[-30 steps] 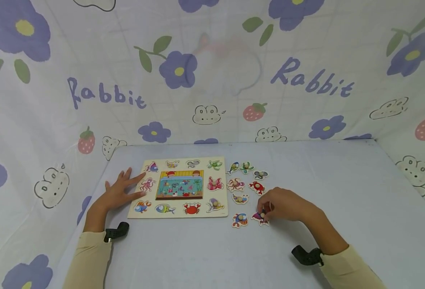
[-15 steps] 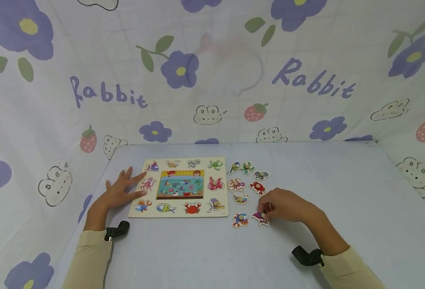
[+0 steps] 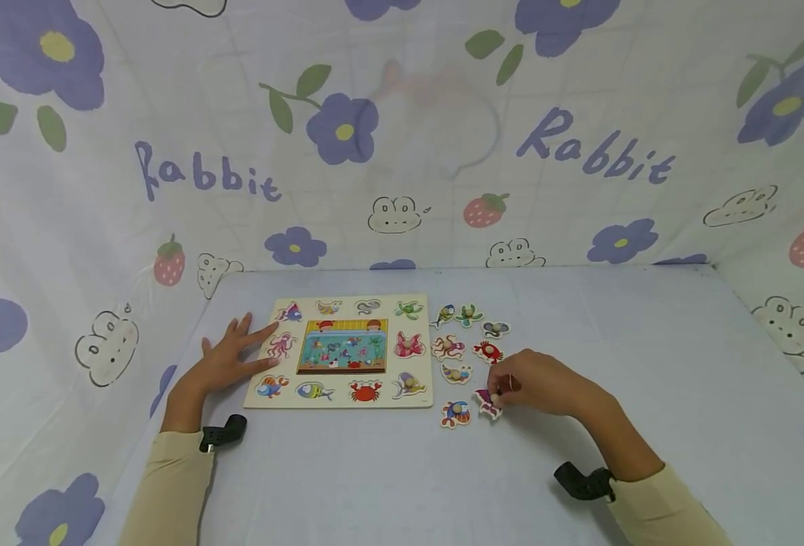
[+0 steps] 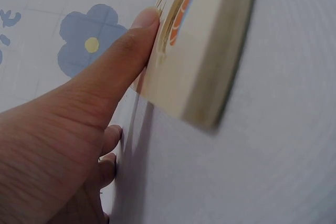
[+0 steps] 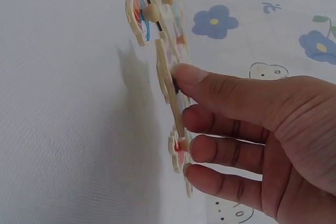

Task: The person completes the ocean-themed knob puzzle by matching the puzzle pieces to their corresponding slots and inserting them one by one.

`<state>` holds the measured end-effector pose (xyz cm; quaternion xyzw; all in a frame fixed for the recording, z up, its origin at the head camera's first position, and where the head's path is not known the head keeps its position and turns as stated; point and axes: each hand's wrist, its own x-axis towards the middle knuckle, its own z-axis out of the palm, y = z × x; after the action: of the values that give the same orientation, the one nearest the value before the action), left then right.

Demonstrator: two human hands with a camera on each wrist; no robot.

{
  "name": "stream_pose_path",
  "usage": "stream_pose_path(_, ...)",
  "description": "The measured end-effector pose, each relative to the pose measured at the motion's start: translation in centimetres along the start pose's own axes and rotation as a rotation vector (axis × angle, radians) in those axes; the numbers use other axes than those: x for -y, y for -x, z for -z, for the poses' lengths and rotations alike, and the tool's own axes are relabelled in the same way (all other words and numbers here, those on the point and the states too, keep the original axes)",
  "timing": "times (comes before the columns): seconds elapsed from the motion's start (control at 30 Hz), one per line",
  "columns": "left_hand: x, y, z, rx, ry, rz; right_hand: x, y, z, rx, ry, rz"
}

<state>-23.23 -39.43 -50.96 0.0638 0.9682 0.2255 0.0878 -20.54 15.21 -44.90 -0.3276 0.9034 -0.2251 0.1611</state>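
My left hand (image 3: 227, 364) lies spread at the left side of a wooden peg puzzle board (image 3: 397, 369), its thumb and index finger resting on the board's edge. In the left wrist view the thumb (image 4: 126, 45) lies straight along that edge. My right hand (image 3: 545, 383) pinches a purple fish puzzle piece (image 3: 486, 406) by its knob, to the right of the board. The piece is tilted, and in the right wrist view it shows edge-on. Just left of it lies a blue-and-orange puzzle piece (image 3: 456, 414). Knobs show on the board's starfish piece (image 3: 409, 344) and angelfish piece (image 3: 410, 385).
Several knobbed pieces lie between the board and my right hand, among them a red crab (image 3: 488, 351), an octopus (image 3: 448, 347), a snail (image 3: 456, 372) and a green turtle (image 3: 469, 315). A patterned cloth (image 3: 402, 152) hangs behind the white table (image 3: 375, 478).
The purple fish piece has tilted and shifted slightly up and left in my right hand's pinch. My left hand keeps its place on the board.
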Motion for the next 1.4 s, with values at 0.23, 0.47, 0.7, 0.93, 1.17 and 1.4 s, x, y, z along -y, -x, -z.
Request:
stream_pose_path(0.23, -0.1, -0.2, 0.1, -0.002, -0.011, 0.002, 0.3, -0.2, 0.0, -0.052, 0.028, 0.001)
stream_pose_path(0.47, 0.1, -0.4, 0.4, 0.004, -0.012, 0.002, 0.6, -0.4, 0.0, -0.109, 0.027, -0.002)
stream_pose_path(0.7, -0.1, -0.2, 0.4, 0.000, -0.004, 0.002, 1.0, -0.8, -0.2, -0.169, 0.064, 0.005)
stream_pose_path(0.93, -0.4, 0.1, 0.3, 0.001, 0.007, 0.000, 2.3, -1.4, -0.2, -0.177, 0.089, 0.014)
stream_pose_path(1.17, -0.4, 0.2, 0.2, -0.004, 0.017, -0.003, 3.6, -2.7, -0.2, -0.190, 0.167, 0.035)
stream_pose_path(1.4, -0.1, 0.0, 0.0, -0.015, -0.002, -0.006, 4.7, -4.3, -0.8, -0.211, 0.210, 0.083)
